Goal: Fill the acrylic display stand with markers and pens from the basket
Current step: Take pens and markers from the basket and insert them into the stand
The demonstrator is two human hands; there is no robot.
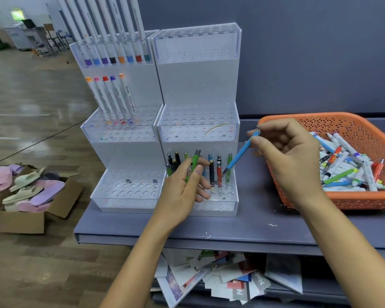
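Observation:
Two tiered acrylic display stands stand side by side on a grey shelf. The left stand (pixel 122 134) has white markers (pixel 111 98) in its top and middle tiers. The right stand (pixel 199 132) has several pens (pixel 212 172) upright in its bottom tier. My left hand (pixel 182 192) grips a green pen (pixel 194 163) in front of that tier. My right hand (pixel 287 156) pinches a blue pen (pixel 240 154) by its top end, tip slanting down toward the tier's right side. An orange basket (pixel 333 201) at right contains many markers and pens.
The grey shelf (pixel 242 227) ends at its left edge beside the stands. A cardboard box of slippers (pixel 31 196) sits on the wooden floor at left. Loose paper cards (pixel 220 276) lie on the shelf below. A dark wall stands behind.

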